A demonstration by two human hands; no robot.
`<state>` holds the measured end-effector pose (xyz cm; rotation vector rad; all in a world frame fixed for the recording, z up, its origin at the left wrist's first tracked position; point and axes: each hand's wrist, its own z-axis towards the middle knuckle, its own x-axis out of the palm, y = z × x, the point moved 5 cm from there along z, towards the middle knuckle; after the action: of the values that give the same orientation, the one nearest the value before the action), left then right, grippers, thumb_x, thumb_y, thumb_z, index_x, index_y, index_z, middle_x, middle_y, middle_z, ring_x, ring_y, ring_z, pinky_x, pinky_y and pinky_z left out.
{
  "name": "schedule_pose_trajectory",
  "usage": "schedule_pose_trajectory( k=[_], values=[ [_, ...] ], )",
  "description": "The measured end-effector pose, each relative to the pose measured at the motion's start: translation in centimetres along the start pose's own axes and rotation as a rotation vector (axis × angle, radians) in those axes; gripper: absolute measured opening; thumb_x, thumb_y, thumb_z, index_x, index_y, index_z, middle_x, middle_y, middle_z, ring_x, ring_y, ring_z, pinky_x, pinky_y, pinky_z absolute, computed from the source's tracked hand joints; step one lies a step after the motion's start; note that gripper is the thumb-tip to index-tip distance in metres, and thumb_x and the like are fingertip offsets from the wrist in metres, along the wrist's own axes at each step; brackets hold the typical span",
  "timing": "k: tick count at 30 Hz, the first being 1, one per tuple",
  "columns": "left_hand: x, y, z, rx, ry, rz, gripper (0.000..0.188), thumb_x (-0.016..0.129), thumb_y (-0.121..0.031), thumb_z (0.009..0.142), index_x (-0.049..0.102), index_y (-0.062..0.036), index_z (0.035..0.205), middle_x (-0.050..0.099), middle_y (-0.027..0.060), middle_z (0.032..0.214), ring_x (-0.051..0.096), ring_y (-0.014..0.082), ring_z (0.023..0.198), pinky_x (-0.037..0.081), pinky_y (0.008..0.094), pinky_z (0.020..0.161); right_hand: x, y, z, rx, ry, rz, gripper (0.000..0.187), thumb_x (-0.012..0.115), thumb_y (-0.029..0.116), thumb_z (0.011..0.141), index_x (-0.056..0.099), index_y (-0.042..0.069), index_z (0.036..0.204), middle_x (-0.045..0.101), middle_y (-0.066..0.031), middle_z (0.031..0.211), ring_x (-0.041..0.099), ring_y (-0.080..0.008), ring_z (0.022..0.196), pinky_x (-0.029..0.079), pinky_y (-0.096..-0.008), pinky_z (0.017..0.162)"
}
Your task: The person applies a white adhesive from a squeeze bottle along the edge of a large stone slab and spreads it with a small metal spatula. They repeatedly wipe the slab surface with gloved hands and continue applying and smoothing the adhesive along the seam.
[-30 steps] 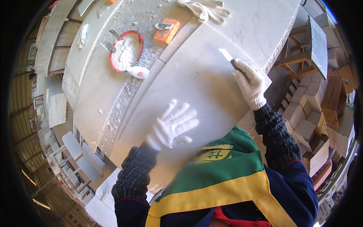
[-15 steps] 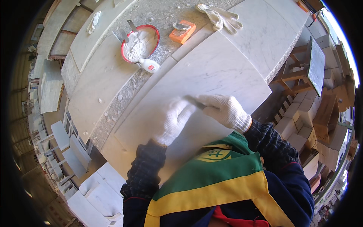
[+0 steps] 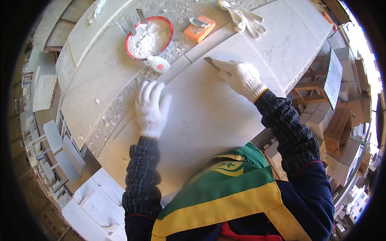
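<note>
My right hand (image 3: 242, 79), in a white knit glove, pinches a thin metal scraper blade (image 3: 210, 62) over the upper part of a pale marble slab (image 3: 205, 106). The blade's free end points toward the slab's far edge. My left hand (image 3: 151, 107), gloved the same way, has its fingers stretched out at the slab's left edge and holds nothing. Beyond it, a small white squeeze bottle (image 3: 158, 64) with a red mark lies against a red-rimmed bowl (image 3: 171, 29) of white paste (image 3: 149, 39). Metal blades stand in the paste.
An orange block (image 3: 198, 32) with a grey piece on top sits right of the bowl. Spare white gloves (image 3: 246, 21) lie at the far side. White crumbs dot the grey work surface (image 3: 116, 105). A wooden stand (image 3: 311, 86) and boxes (image 3: 317, 120) are at the right.
My hands have parted from near each other over the slab. The right moved farther away with the scraper; the left moved left and spread its fingers. The view has shifted slightly.
</note>
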<state>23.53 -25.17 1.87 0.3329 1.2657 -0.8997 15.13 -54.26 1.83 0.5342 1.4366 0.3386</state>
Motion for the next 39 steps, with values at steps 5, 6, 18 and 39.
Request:
schedule_pose_trajectory(
  k=[5,6,18,39],
  values=[
    [0.1,0.1,0.0,-0.007,0.017,-0.001,0.045,0.075,-0.029,0.094,0.067,-0.0092,0.134,0.064,0.0142,0.138,0.052,0.0398,0.138,0.042,0.0543,0.115,0.8,0.2,1.0,-0.083,0.014,-0.033,0.033,0.061,0.022,0.099,0.07,0.015,0.13,0.076,-0.0164,0.101,0.073,-0.0393,0.093,0.058,-0.0487,0.081],
    [0.2,0.1,0.0,-0.008,0.019,-0.004,0.045,0.075,-0.029,0.094,0.067,-0.0092,0.134,0.064,0.0141,0.138,0.052,0.0398,0.137,0.042,0.0543,0.115,0.9,0.1,1.1,-0.069,0.056,-0.046,0.033,0.061,0.022,0.099,0.07,0.015,0.13,0.076,-0.0167,0.102,0.073,-0.0397,0.093,0.058,-0.0489,0.081],
    [0.4,0.0,0.1,-0.005,0.036,0.041,0.043,0.073,-0.029,0.096,0.067,-0.0084,0.134,0.064,0.0146,0.137,0.053,0.0399,0.136,0.042,0.0541,0.116,1.4,0.8,2.4,-0.136,0.114,-0.003,0.035,0.067,0.017,0.098,0.072,0.014,0.133,0.076,-0.0164,0.107,0.073,-0.0367,0.097,0.059,-0.0447,0.086],
    [0.5,0.2,0.0,-0.004,0.016,0.03,0.039,0.071,-0.028,0.099,0.069,-0.0059,0.131,0.065,0.0145,0.137,0.056,0.0372,0.133,0.044,0.0512,0.114,2.0,2.7,2.6,-0.047,0.119,-0.157,0.034,0.064,0.019,0.098,0.072,0.02,0.131,0.076,-0.0133,0.101,0.073,-0.036,0.094,0.059,-0.0466,0.082]
  ],
)
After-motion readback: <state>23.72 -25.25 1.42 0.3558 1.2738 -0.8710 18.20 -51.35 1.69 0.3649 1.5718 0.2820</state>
